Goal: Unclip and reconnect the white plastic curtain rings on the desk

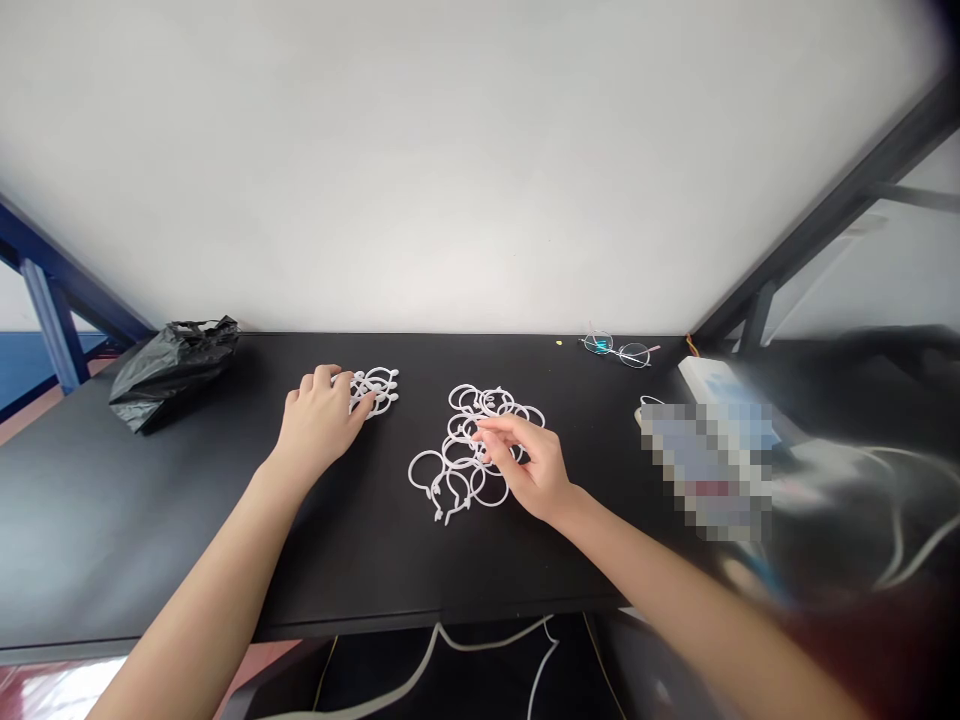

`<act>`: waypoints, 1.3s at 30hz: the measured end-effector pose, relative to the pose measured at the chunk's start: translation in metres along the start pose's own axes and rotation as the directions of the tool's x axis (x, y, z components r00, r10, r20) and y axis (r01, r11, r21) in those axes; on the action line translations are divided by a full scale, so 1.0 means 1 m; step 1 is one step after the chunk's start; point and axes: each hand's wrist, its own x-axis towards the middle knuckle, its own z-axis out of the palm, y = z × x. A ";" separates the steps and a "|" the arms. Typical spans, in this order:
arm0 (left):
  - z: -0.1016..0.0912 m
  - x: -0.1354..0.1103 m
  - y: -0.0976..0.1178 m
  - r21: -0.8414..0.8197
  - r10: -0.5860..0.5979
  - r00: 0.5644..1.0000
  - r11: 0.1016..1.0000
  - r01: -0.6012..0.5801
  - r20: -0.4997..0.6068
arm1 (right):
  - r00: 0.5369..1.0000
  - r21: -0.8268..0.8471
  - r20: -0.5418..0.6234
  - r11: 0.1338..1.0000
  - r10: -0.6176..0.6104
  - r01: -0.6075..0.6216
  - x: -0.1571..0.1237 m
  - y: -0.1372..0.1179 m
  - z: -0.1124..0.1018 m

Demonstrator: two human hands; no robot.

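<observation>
Several white plastic rings with knobbed ends (384, 374), which look like shower curtain rings, lie in a compact group with their knobs roughly lined up on the right. My left hand (319, 420) rests against this group's left side, fingers curled at its far edge and thumb at its near edge. A looser, overlapping heap of the same rings (427, 455) spreads over the middle of the table. Above this heap's right side, my right hand (529, 465) has thumb and index finger pinched together. Whatever lies between those fingertips is too small to make out.
On the black table (360, 560), a crumpled black plastic bag (176, 365) lies at the far left. Wire-framed glasses (619, 350) lie near the wall. At right are a white box (716, 385), a pixelated patch and blurred cables. More cables (420, 670) hang below the front edge.
</observation>
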 end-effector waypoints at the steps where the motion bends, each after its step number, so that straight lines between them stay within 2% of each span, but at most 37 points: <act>1: 0.000 -0.001 0.000 0.011 -0.003 1.000 1.000 0.003 0.016 | 1.000 -0.002 0.002 1.000 -0.004 0.004 0.000 0.000 0.000; 5: 0.001 -0.003 0.001 0.015 -0.004 0.999 1.000 0.003 0.045 | 1.000 -0.025 0.010 0.999 -0.020 0.020 0.001 -0.002 0.000; 8: 0.001 -0.003 0.004 -0.043 -0.003 1.000 0.999 0.003 0.000 | 1.000 -0.036 0.014 0.999 -0.016 0.017 0.001 -0.002 -0.001; 11: -0.007 -0.003 0.011 -0.278 0.050 0.994 0.958 -0.074 -0.096 | 1.000 -0.038 0.018 0.999 -0.013 0.013 0.001 -0.002 -0.001; 12: -0.011 -0.004 0.014 -0.405 0.110 0.989 0.903 -0.140 -0.098 | 1.000 -0.041 0.020 0.999 -0.012 0.012 0.001 -0.002 -0.001; 13: -0.016 -0.005 0.017 -0.550 0.209 0.976 0.809 -0.210 -0.065 | 1.000 -0.045 0.022 0.999 -0.010 0.011 0.001 -0.002 -0.001; 14: -0.022 -0.006 0.021 -0.684 0.339 0.941 0.689 -0.240 0.011 | 1.000 -0.050 0.023 0.999 -0.010 0.011 0.001 -0.001 -0.001; 15: -0.027 -0.008 0.024 -0.780 0.478 0.872 0.584 -0.227 0.104 | 1.000 -0.055 0.023 0.998 -0.010 0.011 0.001 -0.001 -0.001; 16: -0.031 -0.010 0.026 -0.827 0.578 0.794 0.529 -0.190 0.187 | 1.000 -0.059 0.024 0.998 -0.010 0.012 0.001 -0.001 -0.001; 17: -0.035 -0.011 0.029 -0.847 0.636 0.732 0.507 -0.159 0.244 | 1.000 -0.061 0.025 0.998 -0.011 0.013 0.001 -0.001 -0.001; 18: -0.037 -0.013 0.031 -0.852 0.664 0.692 0.506 -0.137 0.283 | 1.000 -0.062 0.026 0.998 -0.013 0.014 0.001 -0.001 -0.001; 20: -0.038 -0.015 0.034 -0.846 0.674 0.665 0.520 -0.118 0.322 | 1.000 -0.064 0.028 0.998 -0.015 0.016 0.001 -0.001 -0.001; 24: -0.030 -0.015 0.036 -0.841 0.671 0.665 0.528 -0.117 0.329 | 0.999 -0.074 0.028 0.997 -0.018 0.020 0.001 -0.002 -0.001; 28: -0.024 -0.015 0.034 -0.800 0.612 0.740 0.574 -0.175 0.277 | 1.000 -0.066 0.028 0.998 -0.008 0.010 0.001 -0.002 -0.001; 30: -0.022 -0.015 0.033 -0.791 0.601 0.761 0.578 -0.202 0.245 | 1.000 -0.063 0.028 0.998 -0.001 0.003 0.001 -0.002 0.000; 39: -0.016 -0.015 0.032 -0.833 0.578 0.772 0.540 -0.120 0.263 | 0.999 -0.088 0.034 0.996 0.004 -0.001 0.001 -0.002 0.000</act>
